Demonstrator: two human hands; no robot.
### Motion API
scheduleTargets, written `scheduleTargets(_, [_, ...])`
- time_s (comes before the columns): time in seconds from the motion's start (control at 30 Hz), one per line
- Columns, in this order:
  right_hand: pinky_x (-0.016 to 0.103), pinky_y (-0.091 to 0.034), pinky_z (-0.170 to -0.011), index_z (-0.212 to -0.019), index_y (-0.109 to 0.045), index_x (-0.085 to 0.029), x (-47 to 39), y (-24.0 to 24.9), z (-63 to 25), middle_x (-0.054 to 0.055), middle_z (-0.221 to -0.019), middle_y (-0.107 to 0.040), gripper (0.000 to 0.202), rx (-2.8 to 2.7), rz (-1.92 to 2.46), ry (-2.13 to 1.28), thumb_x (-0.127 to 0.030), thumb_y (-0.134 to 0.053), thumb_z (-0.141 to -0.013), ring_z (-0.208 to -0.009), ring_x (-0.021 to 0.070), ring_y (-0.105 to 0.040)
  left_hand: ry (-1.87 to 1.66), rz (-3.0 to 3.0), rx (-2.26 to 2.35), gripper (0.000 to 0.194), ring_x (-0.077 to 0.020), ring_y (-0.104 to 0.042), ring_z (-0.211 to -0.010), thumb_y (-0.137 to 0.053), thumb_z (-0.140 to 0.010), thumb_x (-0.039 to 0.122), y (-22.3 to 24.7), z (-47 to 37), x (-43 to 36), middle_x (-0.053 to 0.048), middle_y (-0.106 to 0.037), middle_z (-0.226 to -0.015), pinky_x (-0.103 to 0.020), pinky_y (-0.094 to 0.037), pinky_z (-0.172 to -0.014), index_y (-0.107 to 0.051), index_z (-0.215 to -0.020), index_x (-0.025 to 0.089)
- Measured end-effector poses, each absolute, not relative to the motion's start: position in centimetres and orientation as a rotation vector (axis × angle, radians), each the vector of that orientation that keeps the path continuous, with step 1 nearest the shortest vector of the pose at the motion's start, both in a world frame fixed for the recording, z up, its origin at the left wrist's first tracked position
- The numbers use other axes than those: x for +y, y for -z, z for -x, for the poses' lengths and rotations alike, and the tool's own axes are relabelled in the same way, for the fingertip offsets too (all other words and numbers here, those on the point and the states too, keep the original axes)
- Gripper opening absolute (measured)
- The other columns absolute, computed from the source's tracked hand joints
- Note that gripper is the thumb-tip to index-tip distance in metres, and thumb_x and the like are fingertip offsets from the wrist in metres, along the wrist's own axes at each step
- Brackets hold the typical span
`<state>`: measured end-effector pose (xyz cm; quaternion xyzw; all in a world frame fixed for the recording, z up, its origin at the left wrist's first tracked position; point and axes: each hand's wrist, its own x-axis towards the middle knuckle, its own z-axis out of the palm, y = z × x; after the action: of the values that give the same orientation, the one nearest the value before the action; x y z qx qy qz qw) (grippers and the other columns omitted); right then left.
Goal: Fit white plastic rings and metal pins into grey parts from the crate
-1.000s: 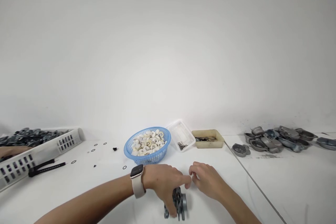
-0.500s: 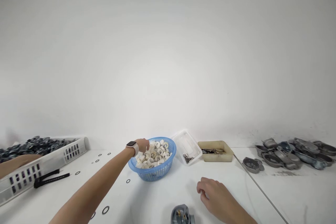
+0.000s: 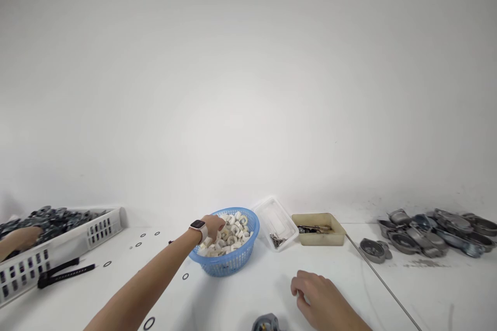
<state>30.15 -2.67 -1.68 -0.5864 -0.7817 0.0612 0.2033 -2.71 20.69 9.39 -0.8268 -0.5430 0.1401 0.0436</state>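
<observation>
My left hand, with a watch on its wrist, reaches into a blue basket of white ring-like parts. Its fingertips are down among the parts, and whether they pinch one is hidden. Over the white table, my right hand hangs with curled fingers; what is between them, if anything, is too small to tell. A grey metal part lies left of my right hand, cut off by the bottom edge.
Behind are a clear tray with metal pins and a yellowish box beside a thin rod. Grey metal parts lie right. At left, another person's hand reaches into a white crate; black tweezers and rings lie near.
My left hand has shifted slightly right and deeper among the white parts. The view has moved up a little, so the table's things appear lower. The other person's hand has moved left.
</observation>
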Motion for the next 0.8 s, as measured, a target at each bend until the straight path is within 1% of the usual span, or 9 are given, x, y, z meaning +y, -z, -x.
scheduleTargets(0.1, [0.033, -0.043, -0.076, -0.092, -0.072, -0.025, -2.9, 1.3, -30.1, 0.003, -0.102, -0.075, 0.032, -2.189, 1.640, -0.168, -0.005, -0.047, -0.087, -0.086, 0.0225, -0.069, -0.522, 2.483, -1.697, 0.032, -0.0250, -0.067, -0.107, -0.068, -0.101, 0.034, -9.3, 2.6, 20.6, -0.009, -0.065, -0.126, -0.044, -0.059, -0.090, -0.063, -0.127, 0.017])
scheduleTargets(0.23, [0.033, -0.042, -0.075, -0.093, -0.072, -0.026, -3.0, 1.0, -30.0, 0.003, -0.102, -0.075, 0.033, -2.192, 1.642, -0.157, -0.005, -0.047, -0.087, -0.085, 0.0223, -0.069, -0.545, 2.466, -1.705, 0.032, -0.0249, -0.068, -0.107, -0.068, -0.101, 0.034, -10.1, 2.2, 20.2, -0.009, -0.065, -0.126, -0.044, -0.059, -0.089, -0.063, -0.127, 0.017])
scheduleTargets(0.43, [0.031, -0.040, -0.070, -0.090, -0.071, -0.025, -3.0, 1.3, -30.2, 0.002, -0.098, -0.074, 0.032, -2.199, 1.631, -0.133, -0.004, -0.047, -0.086, -0.082, 0.0213, -0.068, -0.454, 2.530, -1.581, 0.031, -0.0253, -0.067, -0.109, -0.067, -0.101, 0.034, -13.8, 1.5, 18.8, -0.010, -0.064, -0.129, -0.046, -0.058, -0.091, -0.063, -0.128, 0.017])
scheduleTargets(0.5, [0.031, -0.039, -0.069, -0.088, -0.070, -0.025, -3.0, 1.3, -30.2, 0.002, -0.097, -0.074, 0.031, -2.204, 1.624, -0.131, -0.004, -0.047, -0.086, -0.082, 0.0210, -0.068, -0.433, 2.590, -1.517, 0.030, -0.0244, -0.067, -0.106, -0.066, -0.102, 0.035, -15.1, 1.1, 17.6, -0.009, -0.065, -0.126, -0.045, -0.058, -0.090, -0.064, -0.125, 0.017])
scheduleTargets(0.6, [0.030, -0.037, -0.067, -0.087, -0.070, -0.024, -3.1, 1.1, -30.3, 0.002, -0.096, -0.073, 0.030, -2.214, 1.613, -0.141, -0.005, -0.046, -0.086, -0.080, 0.0203, -0.068, -0.423, 2.702, -1.396, 0.026, -0.0220, -0.068, -0.098, -0.066, -0.101, 0.037, -16.6, 0.2, 14.7, -0.007, -0.068, -0.116, -0.041, -0.058, -0.086, -0.066, -0.117, 0.016])
scheduleTargets(0.67, [0.030, -0.037, -0.067, -0.088, -0.069, -0.024, -3.1, 0.9, -30.2, 0.001, -0.096, -0.073, 0.031, -2.219, 1.606, -0.149, -0.005, -0.045, -0.087, -0.080, 0.0199, -0.067, -0.411, 2.771, -1.303, 0.027, -0.0217, -0.067, -0.090, -0.072, -0.095, 0.037, -17.1, -0.6, 11.8, -0.005, -0.069, -0.106, -0.037, -0.056, -0.079, -0.066, -0.113, 0.018])
scheduleTargets(0.73, [0.030, -0.036, -0.066, -0.088, -0.069, -0.024, -3.2, 0.8, -30.2, 0.001, -0.096, -0.073, 0.030, -2.222, 1.602, -0.159, -0.006, -0.045, -0.088, -0.080, 0.0198, -0.067, -0.387, 2.832, -1.205, 0.037, -0.0241, -0.067, -0.085, -0.077, -0.085, 0.035, -17.2, -1.5, 8.5, -0.002, -0.070, -0.099, -0.034, -0.052, -0.069, -0.063, -0.117, 0.023])
scheduleTargets(0.8, [0.030, -0.036, -0.065, -0.089, -0.069, -0.024, -3.3, 0.7, -30.2, 0.001, -0.096, -0.073, 0.029, -2.224, 1.602, -0.170, -0.007, -0.045, -0.089, -0.080, 0.0198, -0.066, -0.388, 2.889, -1.098, 0.045, -0.0268, -0.066, -0.085, -0.078, -0.080, 0.036, -17.0, -2.5, 5.0, -0.001, -0.070, -0.096, -0.034, -0.047, -0.065, -0.062, -0.121, 0.028])
